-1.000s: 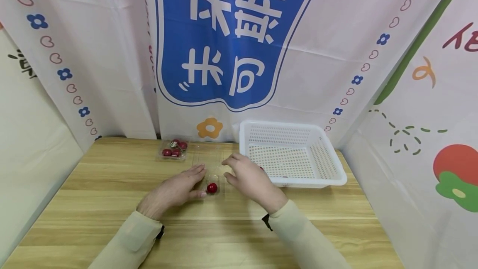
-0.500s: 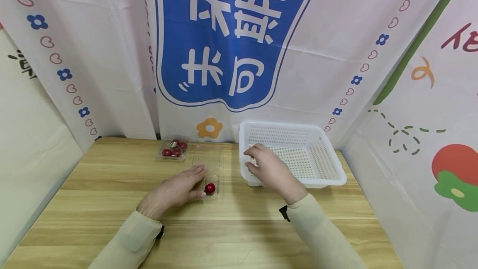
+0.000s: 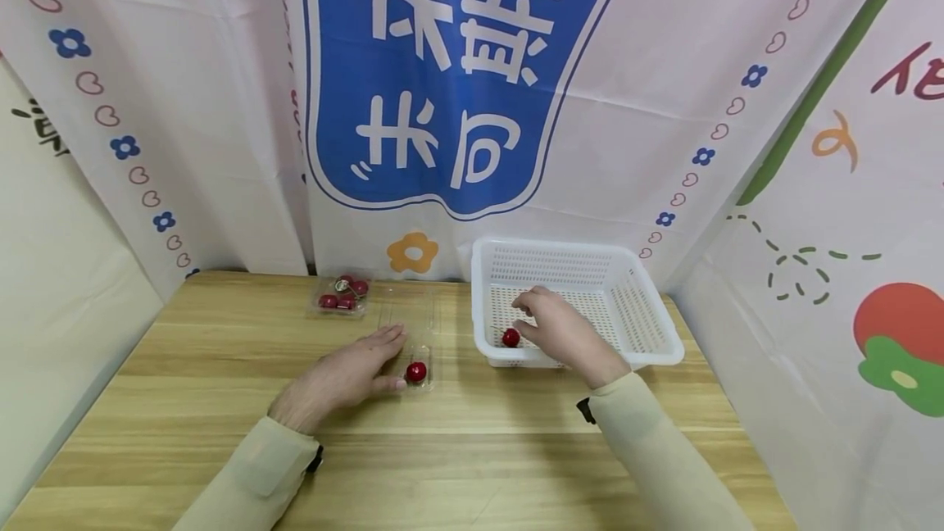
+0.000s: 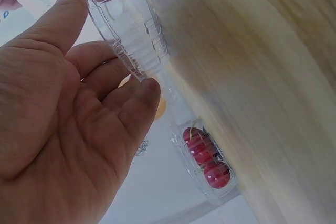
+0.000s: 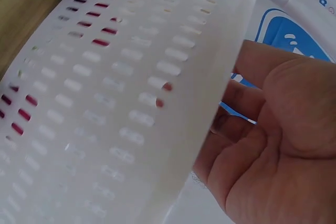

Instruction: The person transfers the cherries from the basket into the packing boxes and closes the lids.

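My left hand, loose and unclenched, touches the ribbed clear plastic box, whose near part holds a glossy round cherry. My right hand, loosely bent around nothing, reaches into the rigid white basket at right, beside another cherry inside; only the right-wrist view shows red through its oblong slots.

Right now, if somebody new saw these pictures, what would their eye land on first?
Probably the big blue sign with white characters, on the cloth behind the table. Next might come the white basket at the table's back right, where the right hand reaches in near a red cherry. Another bright cherry stands out in the clear box beside the left hand.
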Action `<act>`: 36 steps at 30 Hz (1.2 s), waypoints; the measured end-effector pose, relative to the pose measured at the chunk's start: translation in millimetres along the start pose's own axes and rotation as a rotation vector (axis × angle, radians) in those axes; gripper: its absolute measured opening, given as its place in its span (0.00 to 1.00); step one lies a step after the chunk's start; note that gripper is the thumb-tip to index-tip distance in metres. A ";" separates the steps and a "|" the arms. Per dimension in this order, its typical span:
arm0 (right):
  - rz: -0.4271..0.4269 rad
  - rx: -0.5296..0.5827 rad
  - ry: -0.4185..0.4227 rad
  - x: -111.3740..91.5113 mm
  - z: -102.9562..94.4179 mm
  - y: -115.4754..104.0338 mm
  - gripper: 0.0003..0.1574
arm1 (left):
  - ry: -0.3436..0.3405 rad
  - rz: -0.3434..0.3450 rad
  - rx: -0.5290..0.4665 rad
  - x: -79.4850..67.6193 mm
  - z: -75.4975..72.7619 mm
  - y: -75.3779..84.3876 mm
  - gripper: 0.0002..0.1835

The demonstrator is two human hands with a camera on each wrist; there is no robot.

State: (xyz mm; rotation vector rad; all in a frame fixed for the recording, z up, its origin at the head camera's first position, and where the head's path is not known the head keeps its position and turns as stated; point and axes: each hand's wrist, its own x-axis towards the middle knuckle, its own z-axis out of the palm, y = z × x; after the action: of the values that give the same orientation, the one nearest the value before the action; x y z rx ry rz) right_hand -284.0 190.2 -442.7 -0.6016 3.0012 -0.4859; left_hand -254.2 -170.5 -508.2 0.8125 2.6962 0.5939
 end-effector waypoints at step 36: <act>0.125 -0.056 -0.439 7.1 -11.6 65.4 0.15 | -0.017 0.004 0.046 -0.5 -4.1 4.8 0.46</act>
State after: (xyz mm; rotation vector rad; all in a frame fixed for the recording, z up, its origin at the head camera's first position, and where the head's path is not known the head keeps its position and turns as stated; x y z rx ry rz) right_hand -315.9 248.2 -451.9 -0.4493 2.6181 -0.2255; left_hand -253.0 -168.4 -502.4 0.8312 2.7030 0.5255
